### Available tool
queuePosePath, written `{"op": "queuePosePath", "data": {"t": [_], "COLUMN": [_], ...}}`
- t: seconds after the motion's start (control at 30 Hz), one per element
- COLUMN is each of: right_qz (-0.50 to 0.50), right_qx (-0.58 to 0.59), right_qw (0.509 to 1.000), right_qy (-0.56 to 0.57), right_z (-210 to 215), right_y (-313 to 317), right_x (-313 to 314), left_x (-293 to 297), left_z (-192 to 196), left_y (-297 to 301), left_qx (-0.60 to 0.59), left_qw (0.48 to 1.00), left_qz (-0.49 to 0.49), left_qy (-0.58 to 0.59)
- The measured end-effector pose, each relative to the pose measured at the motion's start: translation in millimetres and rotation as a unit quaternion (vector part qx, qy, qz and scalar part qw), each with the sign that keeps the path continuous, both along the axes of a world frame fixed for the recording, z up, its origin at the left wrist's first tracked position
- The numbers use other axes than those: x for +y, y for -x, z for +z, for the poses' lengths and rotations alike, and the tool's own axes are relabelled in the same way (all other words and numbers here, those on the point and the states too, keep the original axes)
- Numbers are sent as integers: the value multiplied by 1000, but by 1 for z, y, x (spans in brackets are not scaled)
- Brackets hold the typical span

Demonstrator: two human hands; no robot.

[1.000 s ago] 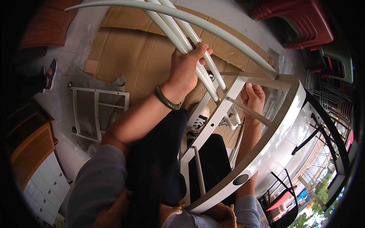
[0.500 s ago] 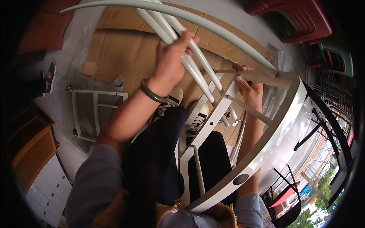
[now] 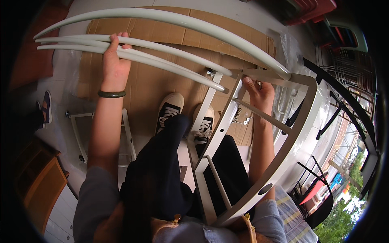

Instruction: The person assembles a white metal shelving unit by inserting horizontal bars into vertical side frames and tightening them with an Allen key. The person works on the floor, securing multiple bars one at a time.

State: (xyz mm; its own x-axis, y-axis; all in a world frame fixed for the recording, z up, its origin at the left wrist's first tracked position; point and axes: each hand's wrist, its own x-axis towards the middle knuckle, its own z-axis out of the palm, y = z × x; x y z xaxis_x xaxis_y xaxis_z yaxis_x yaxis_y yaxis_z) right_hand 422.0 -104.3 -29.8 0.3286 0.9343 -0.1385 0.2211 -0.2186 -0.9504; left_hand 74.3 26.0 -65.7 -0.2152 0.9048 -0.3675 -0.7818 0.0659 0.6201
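Fingers [image 3: 123,35] of the left hand [image 3: 115,67] grasp white rods [image 3: 178,72] above cardboard [image 3: 148,91], their ends near the corner of a white frame [image 3: 283,162]. At that corner sits the right hand [image 3: 261,96], thumb [image 3: 249,83] against the frame, its other fingers partly hidden; whether they grip cannot be told. A curved tube [image 3: 182,21] arcs from the frame beyond the rods. The frame spans the person's lap [image 3: 234,162], blocking part of the right forearm [image 3: 262,150]. Small metal parts [image 3: 246,120] on the cardboard defy identification; a second frame [image 3: 76,133] lies partly behind the left forearm [image 3: 107,129], and red plastic [image 3: 310,12] is cut off at top right.
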Motion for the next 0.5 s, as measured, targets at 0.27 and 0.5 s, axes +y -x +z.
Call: {"op": "queuePosePath", "data": {"t": [0.27,0.5], "right_qz": [-25,-13], "right_qx": [-78,-69], "right_qw": [996,997], "right_qy": [20,-38], "right_z": [2,2], "right_y": [0,2], "right_x": [-1,2], "left_x": [9,12], "left_z": [6,17], "left_y": [17,4], "left_qx": [22,3], "left_qw": [999,1000], "left_qz": [43,11], "left_qy": [20,-2]}}
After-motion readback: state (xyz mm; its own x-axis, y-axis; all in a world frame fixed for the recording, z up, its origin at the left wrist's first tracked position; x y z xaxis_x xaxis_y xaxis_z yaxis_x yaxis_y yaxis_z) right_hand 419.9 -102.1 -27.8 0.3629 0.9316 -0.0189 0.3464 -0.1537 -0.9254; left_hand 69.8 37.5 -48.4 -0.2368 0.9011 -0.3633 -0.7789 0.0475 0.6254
